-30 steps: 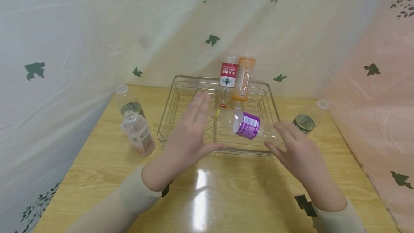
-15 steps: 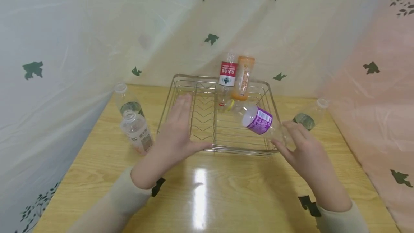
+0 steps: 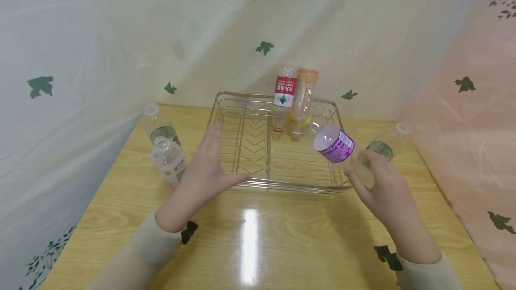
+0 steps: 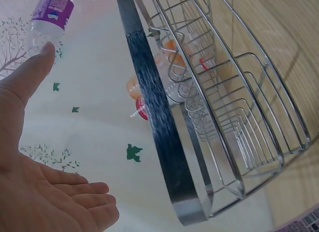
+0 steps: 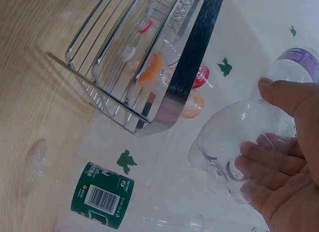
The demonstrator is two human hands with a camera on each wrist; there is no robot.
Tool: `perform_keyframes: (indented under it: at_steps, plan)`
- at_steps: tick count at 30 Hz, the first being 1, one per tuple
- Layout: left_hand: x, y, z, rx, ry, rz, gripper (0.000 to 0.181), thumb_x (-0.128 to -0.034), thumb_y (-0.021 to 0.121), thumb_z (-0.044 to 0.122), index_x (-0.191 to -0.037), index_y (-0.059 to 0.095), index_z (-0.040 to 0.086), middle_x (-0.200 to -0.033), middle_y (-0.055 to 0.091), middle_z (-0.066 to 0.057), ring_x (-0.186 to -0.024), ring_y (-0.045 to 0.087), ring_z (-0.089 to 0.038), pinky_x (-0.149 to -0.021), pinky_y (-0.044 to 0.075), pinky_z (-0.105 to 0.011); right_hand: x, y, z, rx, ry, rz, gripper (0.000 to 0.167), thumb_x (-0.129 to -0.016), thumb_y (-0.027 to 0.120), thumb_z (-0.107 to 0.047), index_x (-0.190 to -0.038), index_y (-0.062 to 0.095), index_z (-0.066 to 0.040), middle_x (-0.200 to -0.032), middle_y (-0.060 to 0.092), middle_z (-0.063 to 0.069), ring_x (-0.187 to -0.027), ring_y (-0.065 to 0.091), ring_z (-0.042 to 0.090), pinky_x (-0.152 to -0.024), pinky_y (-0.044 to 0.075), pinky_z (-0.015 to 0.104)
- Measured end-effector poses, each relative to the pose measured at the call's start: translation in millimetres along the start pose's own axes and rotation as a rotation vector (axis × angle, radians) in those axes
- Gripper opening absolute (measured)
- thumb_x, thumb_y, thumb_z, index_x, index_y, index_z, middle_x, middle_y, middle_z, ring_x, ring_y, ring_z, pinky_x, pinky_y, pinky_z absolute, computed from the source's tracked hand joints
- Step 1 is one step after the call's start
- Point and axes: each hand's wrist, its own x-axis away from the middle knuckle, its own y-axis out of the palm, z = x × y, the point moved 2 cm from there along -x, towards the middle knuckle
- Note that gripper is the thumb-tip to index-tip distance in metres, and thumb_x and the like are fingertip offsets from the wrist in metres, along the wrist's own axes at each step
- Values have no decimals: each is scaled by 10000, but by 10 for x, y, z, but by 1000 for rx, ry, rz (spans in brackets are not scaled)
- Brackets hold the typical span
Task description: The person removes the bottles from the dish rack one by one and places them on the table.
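My right hand (image 3: 383, 187) holds the base end of a clear plastic bottle with a purple label (image 3: 334, 142), fingers and thumb curled round it. This bottle is tilted over the right side of a wire dish rack (image 3: 282, 186), its yellow-capped end pointing up and left. In the right wrist view the clear bottle base (image 5: 239, 127) sits between thumb and fingers. My left hand (image 3: 201, 173) is held over the rack's left part, fingers straight and thumb spread, with nothing in it. A red-and-white-labelled bottle (image 3: 284, 91) and an orange-labelled bottle (image 3: 305, 95) lean neck-down at the rack's back.
Two clear bottles stand left of the rack: a green-labelled bottle (image 3: 153, 124) behind a white-labelled bottle (image 3: 166, 158). Another green-labelled bottle (image 3: 380, 147) is right of the rack, just beyond my right hand. Everything rests on a wooden table (image 3: 298, 240) before a patterned curtain (image 3: 201, 35).
My right hand has moved slightly right, and the purple-labelled bottle has shifted right with its capped end swinging up. My left hand has drawn away leftward from the bottle's capped end.
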Motion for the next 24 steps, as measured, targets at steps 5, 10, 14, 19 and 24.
perform_keyframes:
  at_steps: [5,10,14,19,24]
  plan:
    - [9,15,-97,72,-100,-25,1361,-695,920,512,-1640,26,111,-1678,65,-135,-1520,89,-334,-1199,184,-532,27,2,42,-11,24,26,758,-984,561,-600,-1214,592,122,-1078,670,281,-913,663,457,-771,567,610]
    - [27,48,-195,97,-145,-29,1382,-688,901,568,-1638,15,97,-1671,76,-178,-1512,106,-371,-1190,197,-559,48,0,78,-10,39,21,739,-987,567,-577,-1236,582,119,-1070,668,274,-905,658,446,-754,564,601]
    - [34,78,-264,130,-162,-30,1368,-683,894,585,-1637,50,88,-1667,109,-182,-1509,112,-384,-1188,191,-574,62,5,96,-13,52,19,741,-983,565,-582,-1240,586,112,-1081,674,257,-912,661,433,-753,560,588]
    - [32,111,-361,149,-186,-14,1333,-670,918,543,-1633,119,85,-1656,166,-185,-1501,145,-400,-1184,192,-588,72,10,117,-13,64,17,756,-978,559,-597,-1243,588,110,-1107,676,256,-926,662,440,-759,558,594]
    - [25,149,-450,154,-214,-26,1356,-669,904,566,-1626,98,44,-1653,143,-217,-1492,168,-417,-1188,195,-574,81,19,139,-10,70,21,766,-975,553,-614,-1235,592,105,-1107,676,258,-936,658,454,-752,557,614]
